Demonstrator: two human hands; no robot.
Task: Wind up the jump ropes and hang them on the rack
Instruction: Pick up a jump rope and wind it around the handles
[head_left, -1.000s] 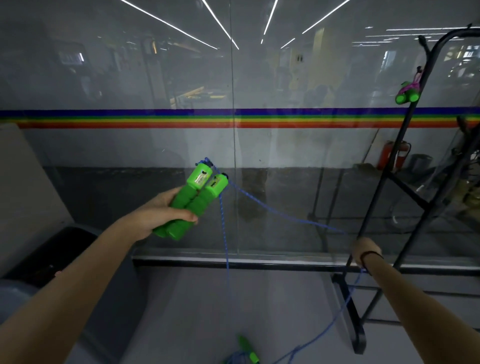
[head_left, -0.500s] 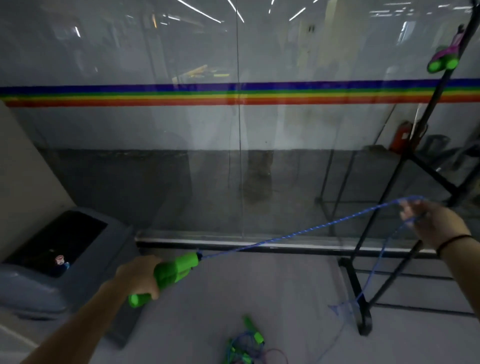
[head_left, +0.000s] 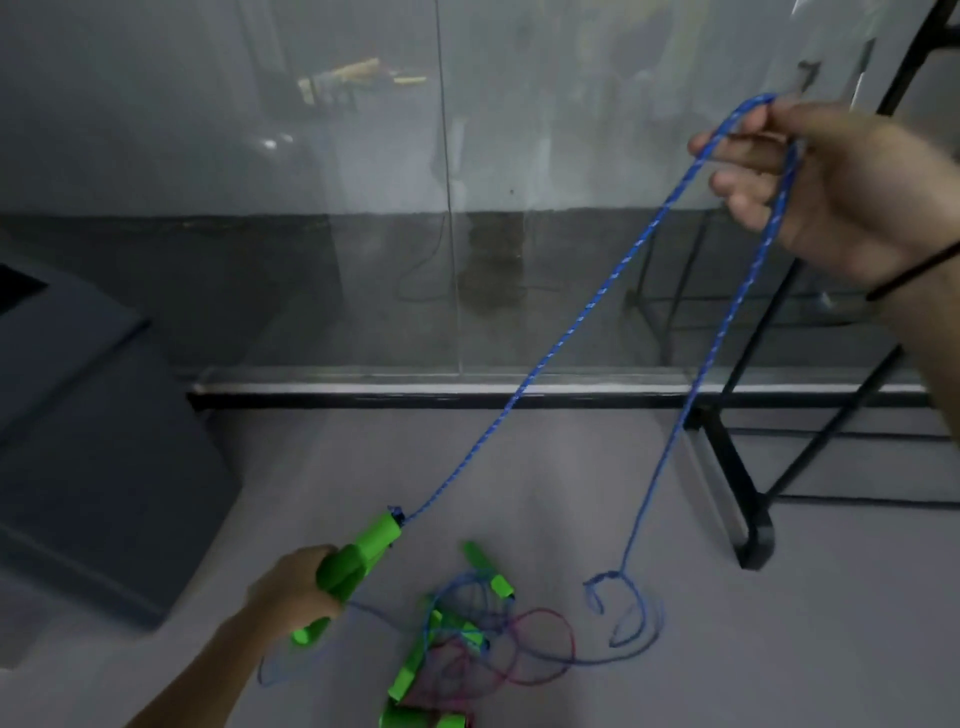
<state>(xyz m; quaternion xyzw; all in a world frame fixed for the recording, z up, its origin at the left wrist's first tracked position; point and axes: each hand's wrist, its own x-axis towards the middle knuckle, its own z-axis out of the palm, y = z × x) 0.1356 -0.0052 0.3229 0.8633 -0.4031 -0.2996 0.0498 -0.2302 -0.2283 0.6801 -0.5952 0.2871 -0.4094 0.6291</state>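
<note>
Rope pile (head_left: 457, 639) left of rack (head_left: 737, 483)

Bright green is seen on the paired handles (head_left: 363, 561), and the rope (head_left: 569, 330) running from them is coloured blue, flecked at intervals with white. In the heap of jump ropes (head_left: 457, 644), more green is mixed with blue and pinkish-red cords. The rack (head_left: 730, 483) is finished in black, the floor (head_left: 363, 467) in pale grey, the bin (head_left: 104, 441) in dark grey. A thin black band (head_left: 914, 270) is worn at the wrist.
</note>
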